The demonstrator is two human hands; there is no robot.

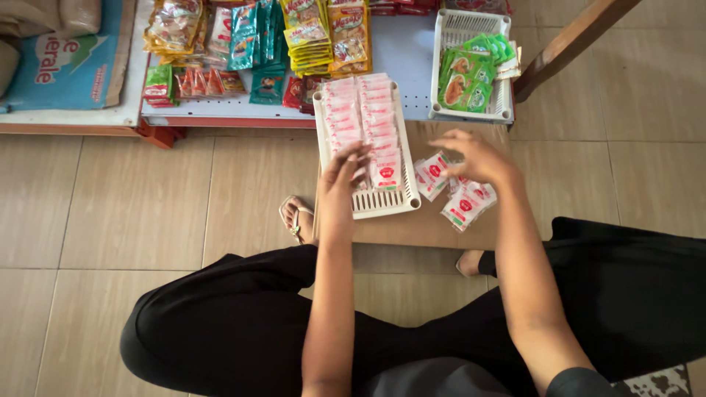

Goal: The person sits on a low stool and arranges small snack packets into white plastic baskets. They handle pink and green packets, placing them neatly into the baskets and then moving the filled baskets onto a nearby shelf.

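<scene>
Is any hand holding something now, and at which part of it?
No clear hold shows. The left hand rests on sachets in the white tray; the right hand hovers, fingers spread, over the loose sachets.

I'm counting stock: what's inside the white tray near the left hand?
The white tray holds two rows of pink-and-white sachets. The left hand covers the near left part, so any sachets beneath it cannot be seen.
</scene>
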